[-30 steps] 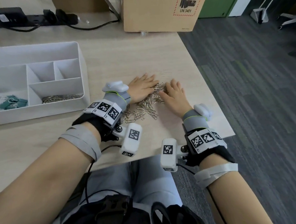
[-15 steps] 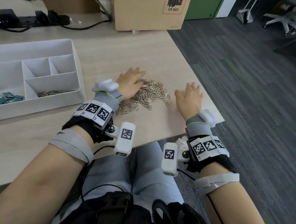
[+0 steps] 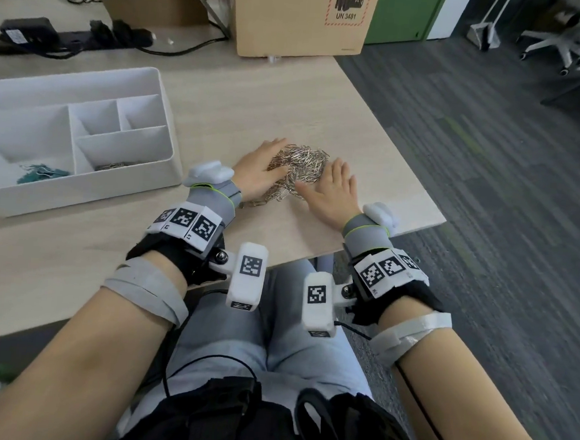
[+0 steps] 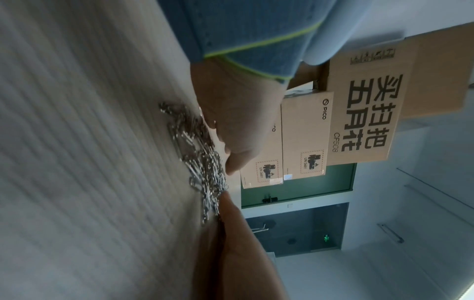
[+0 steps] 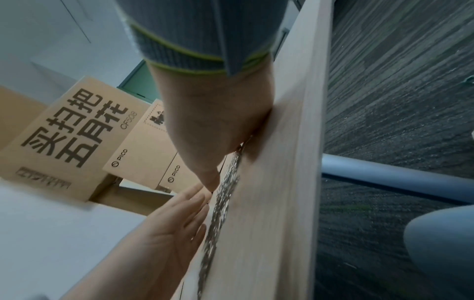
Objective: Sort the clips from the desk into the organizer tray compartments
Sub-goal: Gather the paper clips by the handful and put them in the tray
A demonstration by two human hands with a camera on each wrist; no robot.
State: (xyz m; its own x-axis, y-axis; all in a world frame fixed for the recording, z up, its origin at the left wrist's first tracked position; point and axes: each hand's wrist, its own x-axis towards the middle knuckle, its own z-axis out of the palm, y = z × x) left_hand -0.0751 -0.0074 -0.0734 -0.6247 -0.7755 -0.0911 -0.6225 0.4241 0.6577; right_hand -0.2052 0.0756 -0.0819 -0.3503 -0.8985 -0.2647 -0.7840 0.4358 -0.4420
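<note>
A heap of silver paper clips [image 3: 301, 167] lies on the wooden desk near its right corner. My left hand [image 3: 259, 173] lies flat against the heap's left side, and my right hand [image 3: 333, 188] lies flat against its right side, both with straight fingers. The left wrist view shows the clips [image 4: 202, 160] under my left hand [image 4: 238, 125]. In the right wrist view the clips [image 5: 223, 199] lie between both palms. The white organizer tray [image 3: 171, 136] stands to the left, with some silver clips [image 3: 114, 166] in its front right compartment and teal binder clips [image 3: 41, 173] in the front left one.
A cardboard box [image 3: 303, 14] stands at the desk's back edge, with a black power strip and cables [image 3: 71, 34] to its left. The desk's right edge [image 3: 406, 159] drops to grey carpet just beyond my right hand. An office chair [image 3: 568, 43] stands far right.
My right hand has slid left from the desk's corner back against the clip heap, pushing the clips into a tighter pile. The left hand has stayed on the heap's left side.
</note>
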